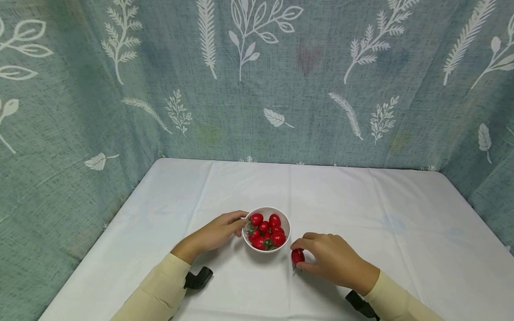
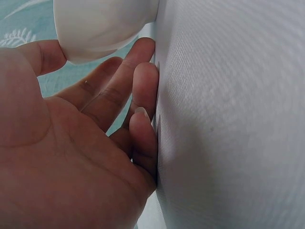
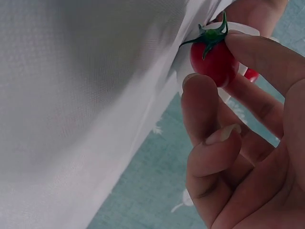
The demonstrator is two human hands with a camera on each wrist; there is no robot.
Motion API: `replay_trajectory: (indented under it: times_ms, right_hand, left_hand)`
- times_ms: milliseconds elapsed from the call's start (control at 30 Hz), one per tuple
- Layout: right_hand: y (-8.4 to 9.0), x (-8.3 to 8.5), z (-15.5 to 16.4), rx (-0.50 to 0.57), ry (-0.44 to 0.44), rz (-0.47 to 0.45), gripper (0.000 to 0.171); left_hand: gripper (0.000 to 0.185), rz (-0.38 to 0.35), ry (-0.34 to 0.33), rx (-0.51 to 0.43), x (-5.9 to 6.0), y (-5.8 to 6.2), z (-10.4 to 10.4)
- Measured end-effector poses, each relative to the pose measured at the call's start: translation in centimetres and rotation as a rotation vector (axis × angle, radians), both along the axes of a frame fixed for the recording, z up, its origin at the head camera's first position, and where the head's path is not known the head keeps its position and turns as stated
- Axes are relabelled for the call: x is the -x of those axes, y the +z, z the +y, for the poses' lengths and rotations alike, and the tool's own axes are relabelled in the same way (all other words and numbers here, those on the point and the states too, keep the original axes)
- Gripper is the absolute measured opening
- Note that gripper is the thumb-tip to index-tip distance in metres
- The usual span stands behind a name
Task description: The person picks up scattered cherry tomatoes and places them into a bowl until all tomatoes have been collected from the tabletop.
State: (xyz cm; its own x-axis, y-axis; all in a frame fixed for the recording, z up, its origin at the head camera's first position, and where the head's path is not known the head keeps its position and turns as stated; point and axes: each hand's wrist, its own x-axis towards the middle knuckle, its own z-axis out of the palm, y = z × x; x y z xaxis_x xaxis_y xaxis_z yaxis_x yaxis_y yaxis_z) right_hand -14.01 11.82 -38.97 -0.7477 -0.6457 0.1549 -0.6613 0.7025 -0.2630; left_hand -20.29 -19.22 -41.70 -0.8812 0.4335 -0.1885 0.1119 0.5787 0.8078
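Near the table's middle, a small white bowl (image 1: 267, 252) holds several red cherry tomatoes (image 1: 277, 239), some with green stems. My left hand (image 1: 218, 232) touches the bowl's left side, its thumb against the white wall (image 2: 102, 33) in the left wrist view. The other fingers there are loosely bent, some resting on the cloth. Just right of the bowl, my right hand (image 1: 331, 258) pinches a single cherry tomato (image 1: 298, 256) between thumb and fingers. Its green stem (image 3: 213, 34) shows in the right wrist view. Whether this tomato touches the cloth I cannot tell.
A white cloth (image 1: 341, 196) with fold lines covers the table. Green-blue curtains (image 1: 249, 116) with white leaf prints hang behind it and along both sides. Dark wrist-camera mounts stick out by both cream sleeves (image 1: 156, 285).
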Motion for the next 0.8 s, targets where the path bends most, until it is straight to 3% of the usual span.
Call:
replay_trajectory:
  times_ms: [800]
  right_hand:
    - [-0.89,0.10,-0.63,0.022,0.026,-0.014,0.023]
  left_hand:
    - [0.041,-0.007,0.001,-0.006,-0.08,0.22,0.10]
